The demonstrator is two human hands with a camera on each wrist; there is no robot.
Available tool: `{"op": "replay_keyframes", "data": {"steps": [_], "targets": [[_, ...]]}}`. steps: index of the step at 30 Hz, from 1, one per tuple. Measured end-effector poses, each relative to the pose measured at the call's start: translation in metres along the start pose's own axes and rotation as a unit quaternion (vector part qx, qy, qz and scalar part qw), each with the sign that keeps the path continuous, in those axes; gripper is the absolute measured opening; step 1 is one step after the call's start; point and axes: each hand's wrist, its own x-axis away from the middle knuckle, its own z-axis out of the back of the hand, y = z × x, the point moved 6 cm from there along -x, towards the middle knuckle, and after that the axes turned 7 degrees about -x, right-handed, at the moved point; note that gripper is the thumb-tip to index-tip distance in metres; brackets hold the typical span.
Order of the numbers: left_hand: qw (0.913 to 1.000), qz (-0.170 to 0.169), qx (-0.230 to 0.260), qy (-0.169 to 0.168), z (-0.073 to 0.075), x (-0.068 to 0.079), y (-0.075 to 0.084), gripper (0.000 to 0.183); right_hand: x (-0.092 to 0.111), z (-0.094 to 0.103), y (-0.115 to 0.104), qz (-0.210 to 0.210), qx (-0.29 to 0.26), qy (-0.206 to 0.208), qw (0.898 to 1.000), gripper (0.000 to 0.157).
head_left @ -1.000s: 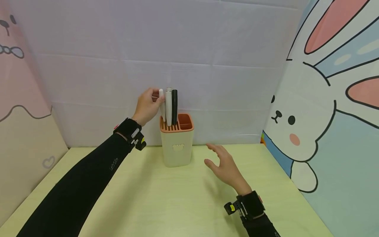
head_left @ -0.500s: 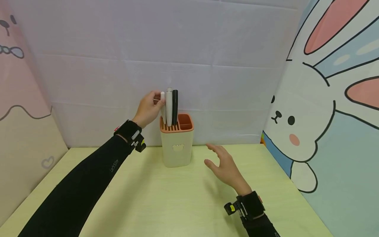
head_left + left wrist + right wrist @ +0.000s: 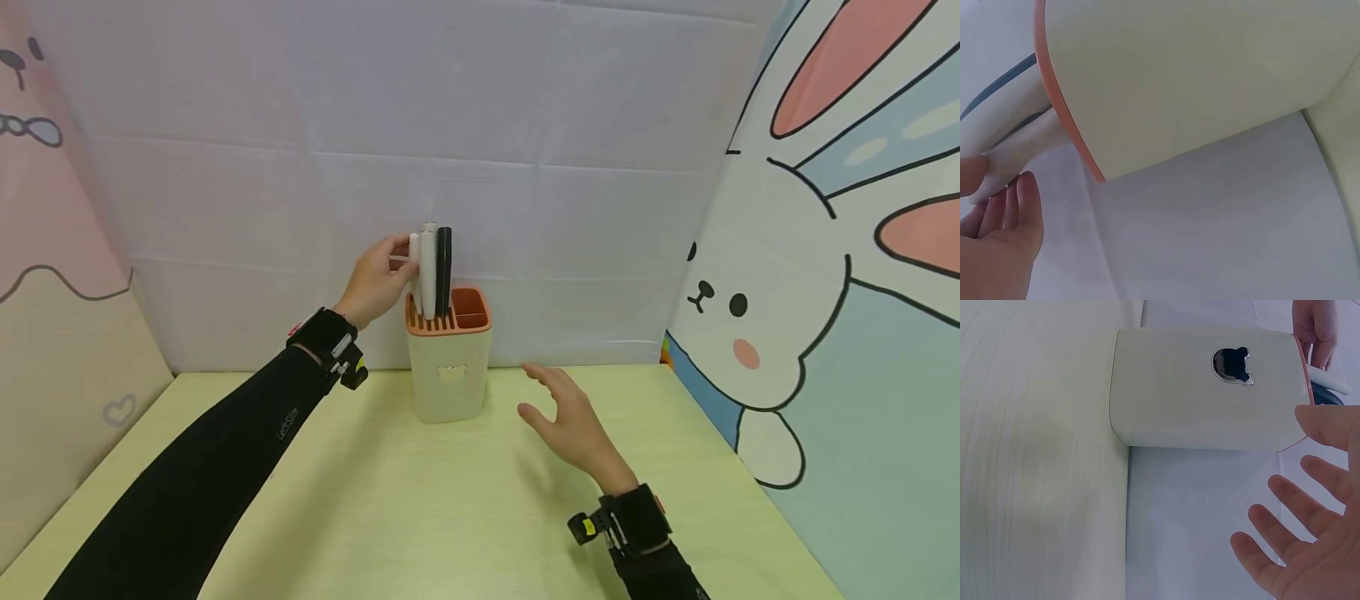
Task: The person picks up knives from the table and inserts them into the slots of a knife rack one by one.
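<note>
A cream knife block (image 3: 450,383) with an orange slotted top stands upright at the back of the table. My left hand (image 3: 377,279) pinches the leftmost white-handled knife (image 3: 414,248) between thumb and fingers; its blade is hidden inside the slots. In the left wrist view, the thumb lies on one side of this handle (image 3: 1025,145) and the fingers on the other. Close beside it rise another white handle (image 3: 427,279) and a black handle (image 3: 444,271). Right of the block, my right hand (image 3: 573,425) hovers over the table, fingers spread and holding nothing.
Two square compartments (image 3: 471,307) open in the block's top right. A white sheet (image 3: 585,275) hangs directly behind the pale wooden table (image 3: 390,517). Cartoon-printed panels (image 3: 862,375) border both sides.
My left hand has moved slightly down and right, and the white-handled knife has sunk a little further into its slot. The right hand has stayed in place.
</note>
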Motion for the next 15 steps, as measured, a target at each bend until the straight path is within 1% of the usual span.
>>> {"op": "replay_keyframes", "data": {"steps": [3,7,10,15], "targets": [[0.9999,-0.004,-0.002,-0.009,0.000,0.003,-0.002,0.047,0.000,0.000,0.000,-0.001,-0.001,0.000,1.000,0.055],[0.9994,-0.015,-0.028,-0.014,0.005,0.011,-0.007,0.050,0.000,-0.001,0.000,-0.005,-0.003,-0.002,1.000,0.055],[0.9975,-0.036,-0.060,-0.010,0.011,0.020,-0.010,0.052,0.000,0.000,0.000,-0.007,-0.003,-0.004,1.000,0.055],[0.9913,-0.076,-0.107,-0.002,0.020,0.039,-0.012,0.054,0.000,0.002,-0.001,-0.012,0.001,-0.005,1.000,0.054]]}}
